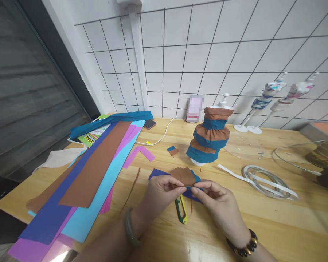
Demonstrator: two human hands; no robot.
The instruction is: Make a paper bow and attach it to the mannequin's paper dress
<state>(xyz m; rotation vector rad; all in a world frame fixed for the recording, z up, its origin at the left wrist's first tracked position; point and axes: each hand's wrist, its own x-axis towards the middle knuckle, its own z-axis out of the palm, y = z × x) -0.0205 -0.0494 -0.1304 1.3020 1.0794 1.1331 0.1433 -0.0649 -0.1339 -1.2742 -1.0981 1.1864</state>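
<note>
Between my hands is a brown and teal crepe paper piece (183, 176). My left hand (160, 194) pinches its near edge from the left, fingers closed. From the right, my right hand (221, 203) pinches the same edge, with the fingertips of both hands close together. Dark blue paper (159, 173) lies beneath and behind the piece. A green and yellow cutter (182, 211) rests on the table just below my fingertips. Beyond my hands stands a small dress form (211, 134) wrapped in gathered brown and teal bands.
Long coloured paper strips (95, 167) cover the left of the wooden table (153, 240). A phone (149, 124) and white cable lie behind. At right are coiled clear tubing (273, 182), two small mannequins (269, 91) and a grey box (317, 127).
</note>
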